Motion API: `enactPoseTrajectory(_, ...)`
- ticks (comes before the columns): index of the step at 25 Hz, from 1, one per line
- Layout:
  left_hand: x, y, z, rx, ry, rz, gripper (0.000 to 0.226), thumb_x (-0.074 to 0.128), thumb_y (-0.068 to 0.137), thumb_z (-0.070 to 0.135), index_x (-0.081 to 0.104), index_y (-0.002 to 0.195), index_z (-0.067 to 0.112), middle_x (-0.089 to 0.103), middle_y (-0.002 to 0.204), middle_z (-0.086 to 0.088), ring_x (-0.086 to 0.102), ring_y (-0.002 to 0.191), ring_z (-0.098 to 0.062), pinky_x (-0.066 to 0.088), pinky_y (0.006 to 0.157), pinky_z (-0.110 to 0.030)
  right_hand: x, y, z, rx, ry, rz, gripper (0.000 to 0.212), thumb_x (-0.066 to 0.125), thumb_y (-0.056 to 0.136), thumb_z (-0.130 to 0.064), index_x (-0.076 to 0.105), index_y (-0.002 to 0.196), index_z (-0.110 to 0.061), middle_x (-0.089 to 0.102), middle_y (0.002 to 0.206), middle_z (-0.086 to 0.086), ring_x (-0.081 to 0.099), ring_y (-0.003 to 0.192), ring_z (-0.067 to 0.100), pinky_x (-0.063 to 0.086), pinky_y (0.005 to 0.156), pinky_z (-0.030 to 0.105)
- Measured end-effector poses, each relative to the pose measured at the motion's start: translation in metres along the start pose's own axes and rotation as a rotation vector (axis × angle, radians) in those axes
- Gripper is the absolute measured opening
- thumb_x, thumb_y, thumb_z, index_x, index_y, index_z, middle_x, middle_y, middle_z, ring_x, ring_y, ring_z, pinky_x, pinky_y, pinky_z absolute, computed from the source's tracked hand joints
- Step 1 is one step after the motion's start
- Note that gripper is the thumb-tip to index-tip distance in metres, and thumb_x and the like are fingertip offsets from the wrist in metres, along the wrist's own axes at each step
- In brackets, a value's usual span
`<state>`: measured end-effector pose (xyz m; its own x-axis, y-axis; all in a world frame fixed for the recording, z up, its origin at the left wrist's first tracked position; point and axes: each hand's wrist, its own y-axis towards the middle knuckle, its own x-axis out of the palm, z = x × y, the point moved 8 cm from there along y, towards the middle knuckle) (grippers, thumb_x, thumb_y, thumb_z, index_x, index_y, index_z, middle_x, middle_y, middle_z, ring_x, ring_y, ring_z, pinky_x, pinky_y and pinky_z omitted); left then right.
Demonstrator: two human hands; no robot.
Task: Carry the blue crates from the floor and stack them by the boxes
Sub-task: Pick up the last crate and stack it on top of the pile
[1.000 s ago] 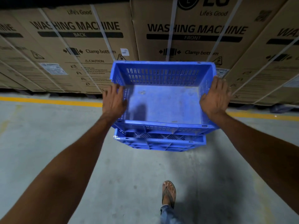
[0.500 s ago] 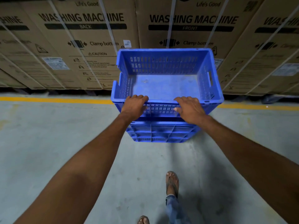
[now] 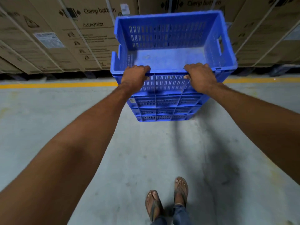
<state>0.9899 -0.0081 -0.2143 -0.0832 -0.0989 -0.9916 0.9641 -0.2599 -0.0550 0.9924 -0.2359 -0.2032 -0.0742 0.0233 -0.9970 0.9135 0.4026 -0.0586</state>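
Both grips have left the crate's side walls for its near rim, and the person's two feet now stand together behind the stack. The left grip (image 3: 135,75) and right grip (image 3: 200,75) each clasp the near rim of the top crate (image 3: 167,57). Their fingers are hooked over the edge, and the thumbs seem to press on the slotted outer wall, though blur makes that uncertain.

That top crate sits on the stack of blue crates (image 3: 164,109). The stack stands on the concrete floor (image 3: 146,151), on the near side of the yellow line (image 3: 56,85) and near the cardboard boxes (image 3: 48,38).

The crate is empty moulded plastic, so it is probably light and stiff, and not fragile. Its thick rim gives a sure hold, and the cut-out handle in the right wall would suit lifting better. A push at the top rim may tilt the stack or shift the top crate instead of sliding the whole stack, so pressure should stay even on both sides.
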Motion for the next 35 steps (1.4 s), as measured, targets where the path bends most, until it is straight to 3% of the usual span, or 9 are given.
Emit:
enactPoseTrajectory(11, 0.006, 0.003, 0.005, -0.049, 0.111, -0.035, 0.029, 0.055, 0.1, 0.03, 0.049, 0.122, 0.011, 0.06, 0.116, -0.019, 0.056, 0.106, -0.044, 0.041, 0.089, -0.05, 0.007, 0.007, 0.009, -0.066, 0.049, -0.083, 0.018, 0.05, 0.103, -0.02, 0.047, 0.116, -0.008, 0.057, 0.11, 0.021, 0.05, 0.102, 0.039, 0.034, 0.089, 0.048)
enactPoseTrajectory(16, 0.014, -0.002, 0.005, -0.064, 0.133, -0.027, 0.032, 0.058, 0.098, 0.022, 0.046, 0.125, 0.011, 0.057, 0.118, -0.02, 0.055, 0.108, -0.045, 0.04, 0.091, -0.052, 0.015, 0.005, 0.015, -0.075, 0.053, -0.105, 0.025, 0.055, 0.1, -0.024, 0.046, 0.119, -0.008, 0.058, 0.104, 0.02, 0.053, 0.098, 0.04, 0.035, 0.089, 0.048)
enactPoseTrajectory(19, 0.009, 0.007, 0.003, -0.067, 0.168, -0.044, 0.026, 0.062, 0.094, 0.016, 0.051, 0.116, 0.01, 0.064, 0.108, -0.022, 0.061, 0.1, -0.046, 0.046, 0.081, -0.048, 0.011, 0.015, 0.018, -0.032, 0.017, -0.151, 0.029, 0.064, 0.095, -0.028, 0.051, 0.113, -0.009, 0.058, 0.093, 0.017, 0.058, 0.094, 0.041, 0.036, 0.078, 0.042)
enactPoseTrajectory(22, 0.003, 0.011, 0.0, -0.06, 0.177, -0.108, 0.024, 0.067, 0.091, 0.026, 0.063, 0.107, 0.008, 0.068, 0.104, -0.023, 0.063, 0.1, -0.045, 0.048, 0.08, -0.046, 0.016, 0.021, 0.023, -0.005, 0.024, -0.21, 0.03, 0.072, 0.087, -0.034, 0.058, 0.102, -0.011, 0.063, 0.099, 0.017, 0.06, 0.096, 0.04, 0.04, 0.071, 0.037)
enactPoseTrajectory(27, 0.006, 0.013, 0.0, -0.095, 0.139, -0.15, 0.029, 0.07, 0.088, 0.032, 0.064, 0.105, 0.009, 0.067, 0.107, -0.023, 0.062, 0.102, -0.045, 0.048, 0.081, -0.047, 0.018, 0.025, 0.022, 0.044, -0.001, -0.221, 0.028, 0.071, 0.079, -0.028, 0.062, 0.104, -0.018, 0.067, 0.105, 0.017, 0.063, 0.098, 0.04, 0.052, 0.084, 0.041)
enactPoseTrajectory(29, 0.001, 0.006, -0.001, -0.076, 0.101, -0.168, 0.045, 0.073, 0.084, 0.045, 0.061, 0.113, 0.013, 0.066, 0.111, -0.018, 0.062, 0.106, -0.041, 0.046, 0.083, -0.046, 0.018, 0.024, 0.021, 0.099, 0.032, -0.233, 0.041, 0.071, 0.078, -0.039, 0.06, 0.114, -0.022, 0.065, 0.117, 0.015, 0.059, 0.107, 0.039, 0.048, 0.095, 0.046)
enactPoseTrajectory(30, 0.001, 0.002, -0.002, -0.054, 0.078, -0.16, 0.055, 0.074, 0.081, 0.05, 0.058, 0.121, 0.016, 0.065, 0.116, -0.015, 0.061, 0.109, -0.039, 0.045, 0.086, -0.045, 0.016, 0.019, 0.017, 0.134, 0.059, -0.197, 0.055, 0.07, 0.077, -0.049, 0.056, 0.124, -0.023, 0.058, 0.13, 0.013, 0.054, 0.118, 0.038, 0.042, 0.101, 0.048)
enactPoseTrajectory(32, 0.005, -0.009, -0.001, -0.05, 0.073, -0.063, 0.066, 0.075, 0.078, 0.048, 0.051, 0.134, 0.023, 0.057, 0.13, -0.007, 0.055, 0.118, -0.034, 0.039, 0.094, -0.044, 0.011, -0.004, -0.003, 0.131, 0.089, 0.067, 0.075, 0.064, 0.078, -0.055, 0.041, 0.142, -0.023, 0.039, 0.149, 0.009, 0.036, 0.137, 0.035, 0.028, 0.106, 0.05)
enactPoseTrajectory(35, 0.009, -0.04, 0.004, -0.18, -0.022, 0.366, 0.069, 0.07, 0.079, 0.03, 0.045, 0.143, 0.024, 0.042, 0.148, -0.005, 0.045, 0.134, -0.029, 0.036, 0.105, -0.043, 0.04, -0.062, -0.045, 0.109, 0.077, 0.481, 0.047, 0.057, 0.088, -0.041, 0.051, 0.13, -0.02, 0.05, 0.137, 0.007, 0.045, 0.125, 0.03, 0.031, 0.103, 0.046)
